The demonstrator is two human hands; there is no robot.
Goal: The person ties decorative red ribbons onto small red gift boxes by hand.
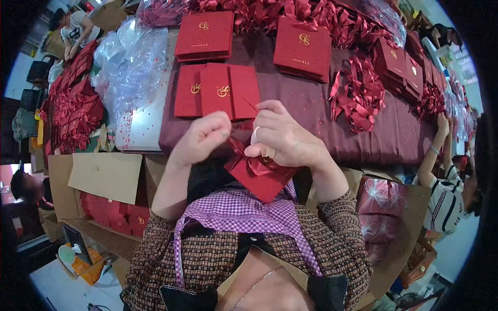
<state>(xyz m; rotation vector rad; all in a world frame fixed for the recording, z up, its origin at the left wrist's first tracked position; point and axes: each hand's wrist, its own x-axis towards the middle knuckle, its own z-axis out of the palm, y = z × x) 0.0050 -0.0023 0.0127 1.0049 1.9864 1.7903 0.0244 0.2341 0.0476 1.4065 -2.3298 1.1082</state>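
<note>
A small red paper bag or folder hangs tilted in front of my chest, one corner pointing down. Glossy red ribbon runs from its top up between my hands. My left hand is closed in a pinch at the ribbon, its fingertips partly hidden. My right hand, with a ring on one finger, is curled around the ribbon just above the bag and covers part of it. Beyond my hands, flat red pieces with gold lettering lie side by side and overlapping on the dark red cloth.
Red stacks and another stack stand farther back. A ribbon heap lies right, clear plastic left. Open cartons hold red pieces and wrapped packs. A co-worker is at the right.
</note>
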